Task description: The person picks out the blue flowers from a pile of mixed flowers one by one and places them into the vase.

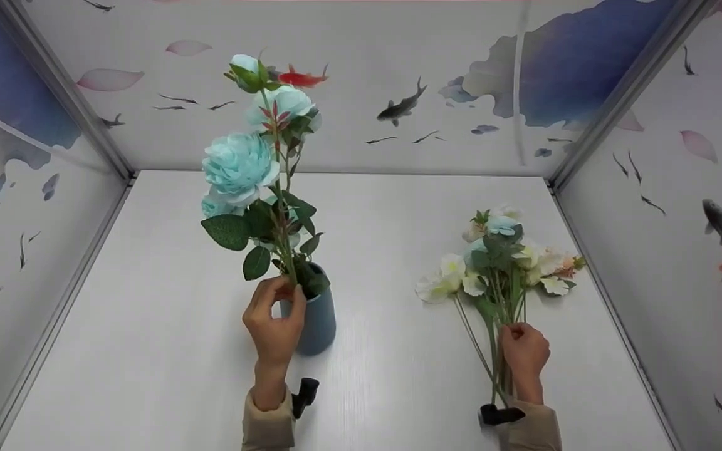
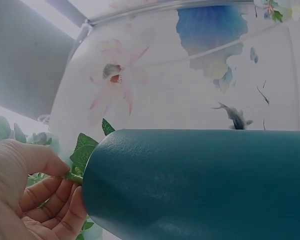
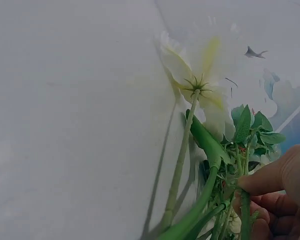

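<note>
A blue vase (image 1: 318,322) stands upright left of the table's middle, with tall artificial flowers (image 1: 240,168) rising from it in pale turquoise. My left hand (image 1: 276,322) pinches a green stem (image 2: 74,177) between thumb and forefinger, right at the vase's mouth. In the left wrist view the vase (image 2: 200,182) fills the lower right. On the right, a loose bunch of artificial flowers (image 1: 505,257) in white, pale yellow, blue and peach lies on the table. My right hand (image 1: 525,352) holds stems of that bunch; in the right wrist view its thumb and fingers pinch a green stem (image 3: 246,212).
The white table (image 1: 386,250) is enclosed by printed panels at the back, left (image 1: 35,188) and right (image 1: 668,250). Black wrist cameras (image 1: 306,396) sit beside both cuffs. A white flower (image 3: 197,85) leans out from the bunch on the right.
</note>
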{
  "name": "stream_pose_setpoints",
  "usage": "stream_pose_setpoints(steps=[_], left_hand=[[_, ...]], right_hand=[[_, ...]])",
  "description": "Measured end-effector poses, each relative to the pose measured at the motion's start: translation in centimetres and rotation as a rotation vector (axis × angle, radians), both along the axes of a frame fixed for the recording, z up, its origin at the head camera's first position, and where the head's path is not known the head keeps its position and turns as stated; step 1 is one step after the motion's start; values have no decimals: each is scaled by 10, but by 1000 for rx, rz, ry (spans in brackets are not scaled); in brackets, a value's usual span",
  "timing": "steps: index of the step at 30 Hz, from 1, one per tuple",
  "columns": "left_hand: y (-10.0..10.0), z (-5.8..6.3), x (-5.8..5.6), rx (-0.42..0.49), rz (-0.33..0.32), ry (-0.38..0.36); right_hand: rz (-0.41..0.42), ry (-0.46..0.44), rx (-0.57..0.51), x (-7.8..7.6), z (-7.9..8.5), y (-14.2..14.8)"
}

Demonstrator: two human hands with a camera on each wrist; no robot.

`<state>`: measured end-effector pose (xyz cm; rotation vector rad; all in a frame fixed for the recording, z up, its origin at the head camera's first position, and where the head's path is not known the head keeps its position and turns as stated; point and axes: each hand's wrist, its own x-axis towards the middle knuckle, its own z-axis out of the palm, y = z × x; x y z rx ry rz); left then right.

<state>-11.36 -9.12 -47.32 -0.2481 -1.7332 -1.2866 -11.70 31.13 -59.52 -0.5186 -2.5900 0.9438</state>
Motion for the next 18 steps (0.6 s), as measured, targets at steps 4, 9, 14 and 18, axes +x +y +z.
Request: stream_pose_setpoints(steps=[4,9,14,18], left_hand=[[0,0,0,-2,0,0],[0,-1,0,-4,4,-11],[1,-1,-1,-8,5,-12],[2,-2,0,-8,9,-26]], right_hand=[[-21,5,-49,0,6,-2],[-45,35,-102,0,13,-4],[-47,104,-138,0,18,-6],[-41,198,-164,1,19,-7]])
